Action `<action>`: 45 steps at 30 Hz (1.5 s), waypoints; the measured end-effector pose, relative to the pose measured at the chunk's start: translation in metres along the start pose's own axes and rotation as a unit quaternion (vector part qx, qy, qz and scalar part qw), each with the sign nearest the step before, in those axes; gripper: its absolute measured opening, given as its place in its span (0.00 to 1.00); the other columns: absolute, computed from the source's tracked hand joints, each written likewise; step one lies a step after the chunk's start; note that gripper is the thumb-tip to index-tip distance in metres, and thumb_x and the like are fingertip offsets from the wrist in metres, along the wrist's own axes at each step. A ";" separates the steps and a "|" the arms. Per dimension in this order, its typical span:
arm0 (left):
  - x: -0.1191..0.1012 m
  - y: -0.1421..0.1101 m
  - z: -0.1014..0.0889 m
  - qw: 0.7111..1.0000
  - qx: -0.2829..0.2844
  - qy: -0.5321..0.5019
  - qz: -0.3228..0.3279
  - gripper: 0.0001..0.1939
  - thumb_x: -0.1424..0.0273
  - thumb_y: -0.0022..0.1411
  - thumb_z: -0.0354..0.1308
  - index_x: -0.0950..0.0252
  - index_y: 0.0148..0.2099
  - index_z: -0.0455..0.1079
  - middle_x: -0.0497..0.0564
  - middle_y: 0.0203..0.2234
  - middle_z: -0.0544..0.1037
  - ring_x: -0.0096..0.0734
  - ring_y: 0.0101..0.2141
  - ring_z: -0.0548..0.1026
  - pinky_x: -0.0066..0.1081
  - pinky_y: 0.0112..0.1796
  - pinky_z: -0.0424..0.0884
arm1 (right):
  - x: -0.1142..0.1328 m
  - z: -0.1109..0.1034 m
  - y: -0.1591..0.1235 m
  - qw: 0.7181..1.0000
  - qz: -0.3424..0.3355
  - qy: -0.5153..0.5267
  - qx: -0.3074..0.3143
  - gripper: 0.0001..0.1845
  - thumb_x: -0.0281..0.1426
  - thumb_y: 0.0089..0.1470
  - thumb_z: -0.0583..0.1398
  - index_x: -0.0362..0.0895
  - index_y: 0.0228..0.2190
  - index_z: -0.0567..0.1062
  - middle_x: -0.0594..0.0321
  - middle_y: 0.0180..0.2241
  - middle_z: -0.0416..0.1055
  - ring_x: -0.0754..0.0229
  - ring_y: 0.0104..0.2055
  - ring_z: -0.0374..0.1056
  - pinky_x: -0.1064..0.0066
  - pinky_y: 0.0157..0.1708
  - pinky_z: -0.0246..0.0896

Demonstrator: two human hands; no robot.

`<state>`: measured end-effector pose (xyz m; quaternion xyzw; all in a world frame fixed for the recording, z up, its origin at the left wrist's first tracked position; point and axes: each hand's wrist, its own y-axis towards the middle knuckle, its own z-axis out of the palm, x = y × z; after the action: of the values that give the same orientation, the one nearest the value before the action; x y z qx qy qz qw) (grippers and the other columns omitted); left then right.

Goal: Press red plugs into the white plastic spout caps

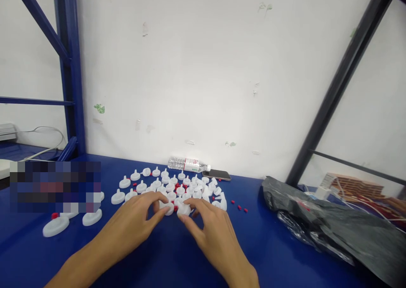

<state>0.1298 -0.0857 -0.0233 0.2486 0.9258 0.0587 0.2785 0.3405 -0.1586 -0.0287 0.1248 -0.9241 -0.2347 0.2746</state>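
Note:
White plastic spout caps, round with a narrow nozzle on top, lie in a wide cluster on the blue table. At the cluster's near edge, my left hand has thumb and index finger closed around one white spout cap. Just beside it, my right hand pinches another white spout cap between thumb and fingers. Small red tips are scattered among the caps. One cap at the left carries a red tip on its nozzle.
A clear water bottle lies at the back, beside a dark phone. Loose red tips sit right of the cluster. A grey plastic bag covers the right side. Blue posts stand left; a blurred patch hides part of the left.

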 end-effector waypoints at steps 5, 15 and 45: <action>0.018 0.005 0.010 0.986 0.048 0.161 0.022 0.19 0.69 0.72 0.41 0.59 0.47 0.76 0.55 0.44 0.80 0.45 0.45 0.79 0.39 0.41 0.67 | 0.001 0.002 -0.001 1.000 0.003 -0.014 0.003 0.12 0.37 0.66 0.64 0.52 0.50 0.77 0.66 0.45 0.80 0.52 0.43 0.78 0.61 0.45 0.68; 0.019 0.007 0.010 0.983 0.063 0.174 0.017 0.16 0.70 0.71 0.46 0.61 0.44 0.76 0.56 0.43 0.80 0.45 0.43 0.80 0.38 0.40 0.67 | 0.000 0.002 0.000 1.000 0.003 -0.015 0.006 0.12 0.36 0.66 0.64 0.52 0.50 0.77 0.65 0.45 0.81 0.51 0.44 0.78 0.62 0.44 0.68; -0.025 -0.010 0.009 0.955 -0.091 -0.280 -0.024 0.22 0.48 0.59 0.63 0.57 0.45 0.84 0.51 0.36 0.87 0.41 0.33 0.82 0.34 0.34 0.76 | 0.005 -0.003 -0.002 0.996 -0.049 0.059 -0.051 0.14 0.34 0.61 0.69 0.53 0.49 0.79 0.66 0.43 0.83 0.52 0.45 0.76 0.55 0.59 0.61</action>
<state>0.1489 -0.1076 -0.0212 0.2063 0.8073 0.0636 0.5493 0.3383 -0.1635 -0.0254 0.1694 -0.8858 -0.2869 0.3229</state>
